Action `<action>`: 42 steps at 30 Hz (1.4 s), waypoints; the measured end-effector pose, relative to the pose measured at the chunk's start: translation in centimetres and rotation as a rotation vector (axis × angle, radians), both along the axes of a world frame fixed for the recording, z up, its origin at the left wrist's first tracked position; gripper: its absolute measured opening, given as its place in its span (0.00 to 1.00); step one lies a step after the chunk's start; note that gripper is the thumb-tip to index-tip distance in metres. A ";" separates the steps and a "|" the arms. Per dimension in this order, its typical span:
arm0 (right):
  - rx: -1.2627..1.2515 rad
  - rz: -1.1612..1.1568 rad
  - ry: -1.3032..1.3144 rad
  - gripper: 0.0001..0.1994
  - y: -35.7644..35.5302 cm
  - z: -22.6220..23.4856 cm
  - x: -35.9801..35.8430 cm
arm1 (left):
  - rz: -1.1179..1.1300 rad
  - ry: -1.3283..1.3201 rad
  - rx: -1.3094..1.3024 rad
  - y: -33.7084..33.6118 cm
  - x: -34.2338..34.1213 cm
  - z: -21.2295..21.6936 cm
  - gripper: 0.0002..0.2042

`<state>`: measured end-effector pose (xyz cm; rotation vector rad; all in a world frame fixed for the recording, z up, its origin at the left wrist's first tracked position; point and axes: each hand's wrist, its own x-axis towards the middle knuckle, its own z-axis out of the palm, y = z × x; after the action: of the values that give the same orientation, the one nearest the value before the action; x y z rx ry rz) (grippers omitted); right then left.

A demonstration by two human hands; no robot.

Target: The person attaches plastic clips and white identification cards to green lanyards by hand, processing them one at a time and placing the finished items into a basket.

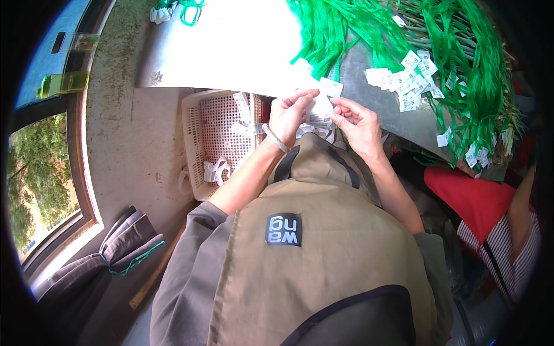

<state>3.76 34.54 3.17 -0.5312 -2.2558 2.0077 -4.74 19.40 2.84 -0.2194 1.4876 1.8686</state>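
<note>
My left hand (290, 117), with a clear bangle at the wrist, pinches a white printed label strip (319, 111) at the table's near edge. On its other side, my right hand (359, 124) has thumb and fingertips closed at the strip's edge. Just above, a white tag (331, 87) lies at the end of green mesh bags (352, 26). More of the strip is bunched below my hands, in front of the apron.
A metal table (369, 101) carries tagged green mesh bags (447, 34) and a cluster of white tags (412, 81). Below its left part stands a perforated crate (199, 130) with loose label strips (218, 171). Someone in red (470, 196) is close on the right.
</note>
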 end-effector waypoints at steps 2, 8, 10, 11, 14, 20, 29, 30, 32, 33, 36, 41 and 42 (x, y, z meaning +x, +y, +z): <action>0.039 -0.026 0.008 0.07 -0.5 0.6 -0.3 | -0.019 -0.004 0.013 -0.2 -0.4 0.0 0.12; 0.376 0.037 0.146 0.05 -1.3 0.9 -0.8 | -0.011 -0.052 -0.027 -0.3 -1.3 -0.1 0.11; 0.656 0.079 0.267 0.05 -1.3 0.4 -0.6 | 0.042 -0.106 -0.028 -0.2 -1.5 -0.3 0.11; 0.409 0.047 0.169 0.04 -1.4 0.0 -0.4 | 0.068 -0.131 -0.031 -0.2 -1.7 -0.3 0.11; -0.270 -0.101 -0.109 0.04 -0.7 0.4 -0.4 | 0.261 -0.167 -0.060 -0.7 -2.1 -1.4 0.09; 0.014 -0.142 -0.272 0.10 3.8 -6.6 -4.4 | 0.154 -0.150 -0.077 -1.5 -1.4 -1.8 0.14; 0.481 -0.047 -0.244 0.14 11.8 -1.7 -3.4 | 0.126 0.184 -0.047 -1.6 0.1 -0.7 0.10; 0.645 -0.078 -0.276 0.17 13.5 0.1 -3.1 | 0.156 0.159 -0.067 -1.1 0.4 0.4 0.06; 0.852 -0.105 -0.186 0.23 13.9 1.5 -2.5 | 0.141 0.055 -0.006 -1.0 0.1 0.1 0.07; 0.888 -0.096 -0.066 0.25 12.9 1.6 -2.5 | 0.132 0.004 0.024 -0.8 -0.1 0.0 0.07; 0.350 0.189 0.033 0.19 5.4 2.5 -2.2 | 0.128 -0.033 -0.007 -0.6 0.3 0.5 0.09; 0.217 0.184 0.136 0.07 0.0 1.5 -1.6 | 0.110 0.030 -0.001 -0.3 -0.4 0.9 0.08; 0.216 0.164 0.130 0.07 -0.4 1.4 -1.7 | 0.098 0.034 -0.020 -0.5 -0.5 0.9 0.08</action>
<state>2.10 34.18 4.57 -0.1968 -2.4633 1.7723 -5.27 18.91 3.75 -0.2757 1.5435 1.9441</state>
